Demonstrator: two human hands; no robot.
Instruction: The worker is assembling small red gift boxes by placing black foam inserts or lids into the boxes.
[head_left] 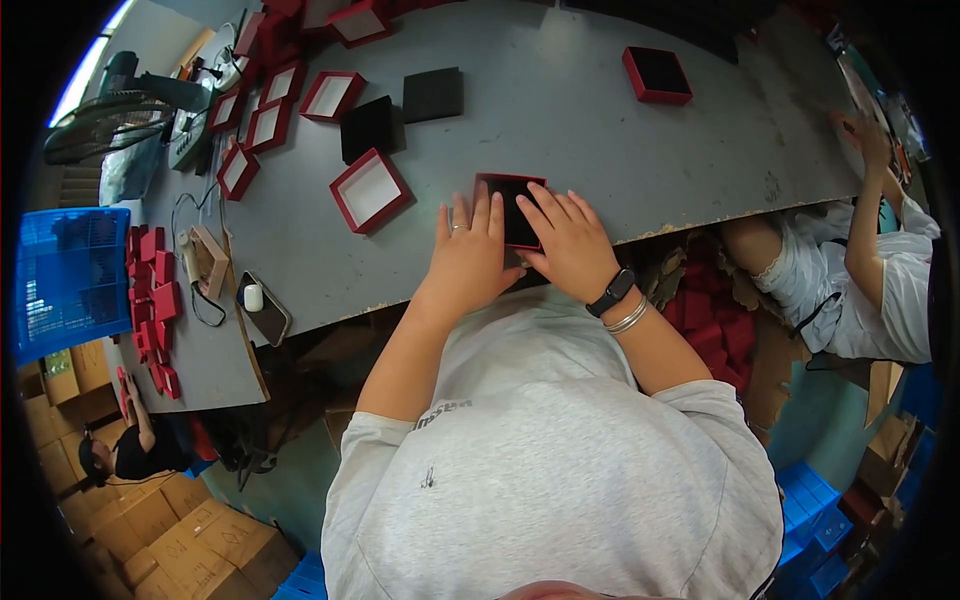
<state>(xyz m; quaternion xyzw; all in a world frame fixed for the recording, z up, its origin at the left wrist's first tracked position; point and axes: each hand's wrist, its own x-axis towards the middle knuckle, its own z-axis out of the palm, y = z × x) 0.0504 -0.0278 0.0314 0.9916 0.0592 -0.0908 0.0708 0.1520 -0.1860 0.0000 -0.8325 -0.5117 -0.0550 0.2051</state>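
A small red box (511,178) with a black insert (518,212) sits near the front edge of the grey table, between my hands. My left hand (468,255) lies along the box's left side, fingers stretched out and a ring on one of them. From the right, my right hand (572,240) reaches over the box, its outstretched fingertips on the black insert and right rim. Part of the box is hidden under the fingers. Farther left lie an open red box with a white inside (371,191), a black pad (366,130) and another dark pad (433,94).
Several more open red boxes (268,125) cover the table's far left. A red box with a black insert (658,75) stands far right. A phone with a white earbud case (264,308) lies at the left edge. A co-worker (870,250) sits at right.
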